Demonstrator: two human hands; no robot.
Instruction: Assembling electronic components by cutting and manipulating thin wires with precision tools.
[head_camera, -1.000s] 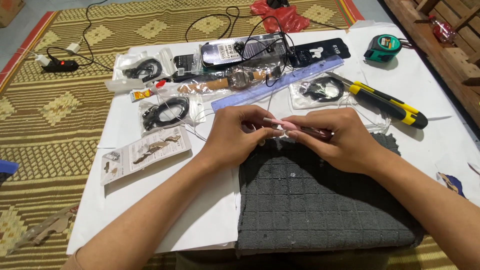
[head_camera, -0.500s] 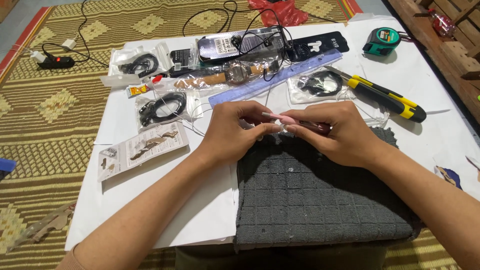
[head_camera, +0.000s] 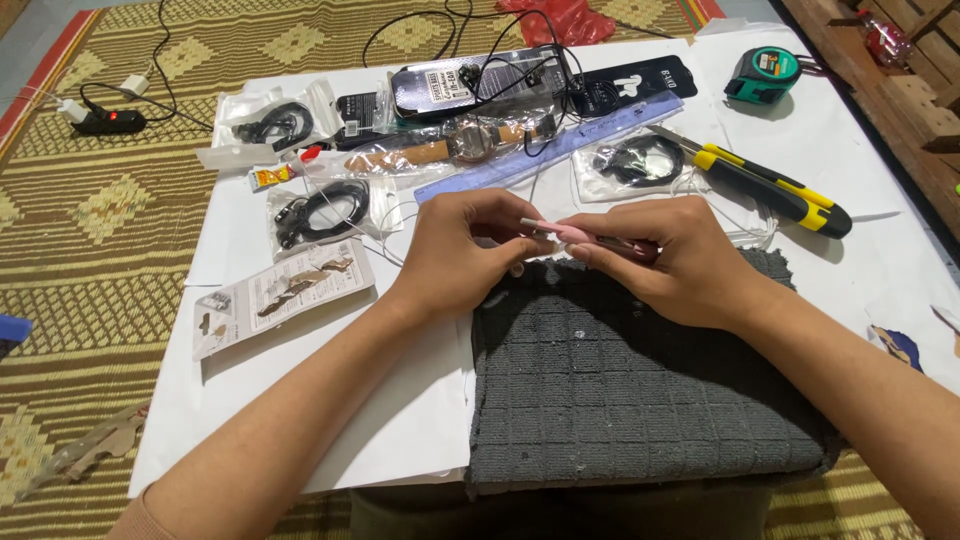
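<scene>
Both hands pinching one thin pink tool (head_camera: 572, 233) lying sideways just above the grey towel (head_camera: 640, 380), left hand (head_camera: 470, 250) on its near tip, right hand (head_camera: 680, 260) wrapped round the dark handle.

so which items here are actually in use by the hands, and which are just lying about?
In use:
- left hand and right hand, both pinching a small pink tool
- grey cloth under the hands

Lying about:
- yellow utility knife
- green tape measure
- clear ruler
- wristwatch
- bagged cables
- leaflet
- power strip
</scene>
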